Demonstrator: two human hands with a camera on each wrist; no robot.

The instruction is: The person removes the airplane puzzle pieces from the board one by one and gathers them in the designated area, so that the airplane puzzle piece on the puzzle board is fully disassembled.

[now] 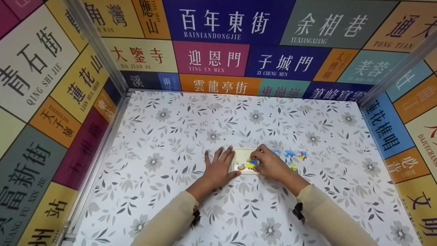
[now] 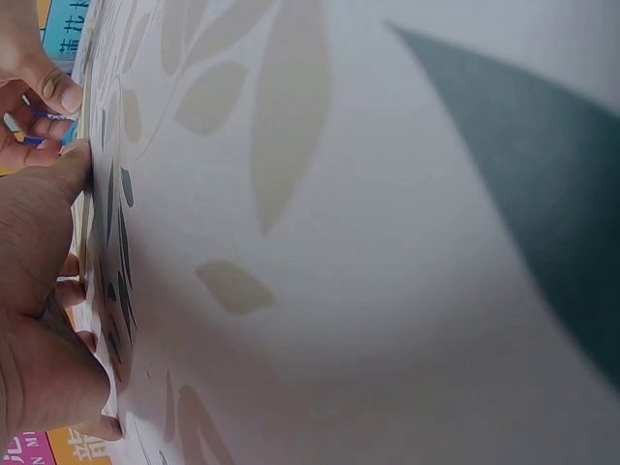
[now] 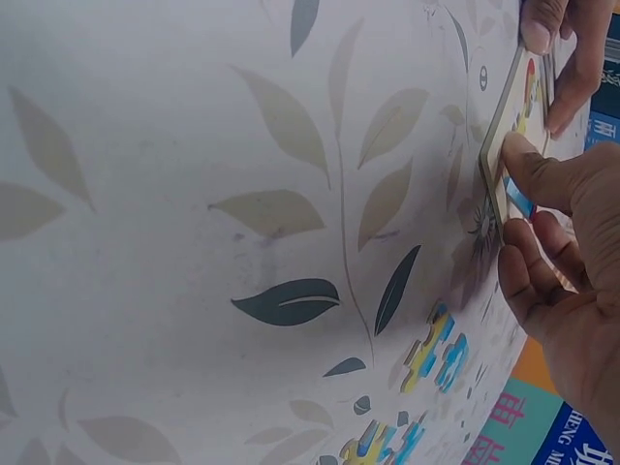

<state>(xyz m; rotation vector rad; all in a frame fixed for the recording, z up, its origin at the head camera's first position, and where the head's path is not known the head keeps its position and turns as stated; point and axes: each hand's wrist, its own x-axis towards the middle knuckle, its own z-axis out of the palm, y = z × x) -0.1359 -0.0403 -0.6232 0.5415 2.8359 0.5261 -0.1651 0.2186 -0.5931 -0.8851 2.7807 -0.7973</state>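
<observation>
A small, pale puzzle board [image 1: 241, 154] with a raised rim lies flat on the patterned tabletop. Some coloured jigsaw pieces [image 1: 241, 166] sit inside its lower part. My left hand [image 1: 218, 169] spreads its fingers along the board's left side, with the thumb on the lower left corner. Over the board's right half, my right hand [image 1: 271, 163] pinches a blue-and-yellow puzzle piece [image 1: 252, 163] against the board. The right wrist view shows a blue bit of the piece [image 3: 519, 197] between thumb and fingers; the hand hides the rest.
Several loose puzzle pieces [image 1: 302, 155], blue, yellow and red, lie on the table right of the board, partly behind my right hand. The floral tabletop [image 1: 191, 123] is bordered by panels with Chinese lettering [image 1: 211, 58] at the back and both sides.
</observation>
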